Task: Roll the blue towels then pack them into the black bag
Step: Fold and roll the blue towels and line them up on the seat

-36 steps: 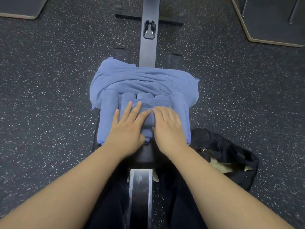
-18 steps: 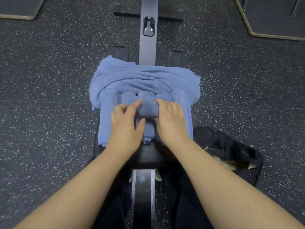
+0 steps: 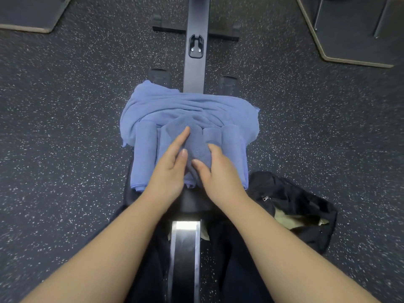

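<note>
Item one, nearest me: a metal rail running between dark trouser legs, ending at a black seat pad that serves as the counter.

Item two: my left hand, fingers straight and relaxed, grip wide, resting along the left side of a rolled towel.

Item three: my right hand, grip closed around that same rolled towel, thumb tucked under its near end.

Item four: black bag on the floor, just right of the counter, mouth open, pale lining showing.

Item five: further rolled blue towels lying side by side, flanking the held one.

Item six: a loose blue towel bunched just beyond the rolls.

Item seven, farthest: a dark beam with a crossbar.
</note>
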Motion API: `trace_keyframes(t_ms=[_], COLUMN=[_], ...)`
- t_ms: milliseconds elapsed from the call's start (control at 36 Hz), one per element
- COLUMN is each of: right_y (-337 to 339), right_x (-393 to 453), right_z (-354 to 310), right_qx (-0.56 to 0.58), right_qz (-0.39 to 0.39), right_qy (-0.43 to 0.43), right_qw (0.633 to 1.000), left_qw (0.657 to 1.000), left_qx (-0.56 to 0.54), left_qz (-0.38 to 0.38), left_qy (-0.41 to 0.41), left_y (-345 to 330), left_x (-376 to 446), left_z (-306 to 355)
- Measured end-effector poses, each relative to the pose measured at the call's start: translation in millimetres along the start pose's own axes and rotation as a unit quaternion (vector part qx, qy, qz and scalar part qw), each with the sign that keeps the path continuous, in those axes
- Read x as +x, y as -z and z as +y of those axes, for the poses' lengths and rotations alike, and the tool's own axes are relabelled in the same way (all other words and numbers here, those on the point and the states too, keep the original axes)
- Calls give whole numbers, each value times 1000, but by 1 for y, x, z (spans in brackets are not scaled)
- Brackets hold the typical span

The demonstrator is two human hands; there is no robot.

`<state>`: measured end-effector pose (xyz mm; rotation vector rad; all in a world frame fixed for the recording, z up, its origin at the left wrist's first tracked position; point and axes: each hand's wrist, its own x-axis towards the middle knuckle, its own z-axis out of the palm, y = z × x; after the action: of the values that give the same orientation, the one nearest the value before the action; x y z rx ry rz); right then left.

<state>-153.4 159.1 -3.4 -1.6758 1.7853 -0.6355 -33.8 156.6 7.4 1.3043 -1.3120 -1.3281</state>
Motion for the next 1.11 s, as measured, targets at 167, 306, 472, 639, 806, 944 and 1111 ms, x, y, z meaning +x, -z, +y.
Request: trace_keyframes(t_ms=[167,306,472,639,806,944,1111], right_y=[17,26,24,26,24,22,22], right_x=[-30,-52,-67,-76,-78,-78,-71], right_z=[-3,-10,-7,-8,-6,-6,-13], right_qx=[54,73,0,-75,-101,-70,-60], right_qz=[-73,-98,-133,-134,-108,-125,-166], right_qy=[37,67,105,148,174,188,126], right_qw=[995,990,986,977,974,972,976], left_qw=[999,994,999,999,998,996,988], left_qx=[-31,-92,-26,16,10,-20,-48], left_qz=[-30,-46,-44,-42,-55,-81,-140], left_qy=[-15,-32,-6,4,16,27,49], left_y=[12,24,44,51,56,59,61], left_x=[-20,-36,-55,-66,-67,-65,-64], left_z=[12,15,17,21,19,16,12])
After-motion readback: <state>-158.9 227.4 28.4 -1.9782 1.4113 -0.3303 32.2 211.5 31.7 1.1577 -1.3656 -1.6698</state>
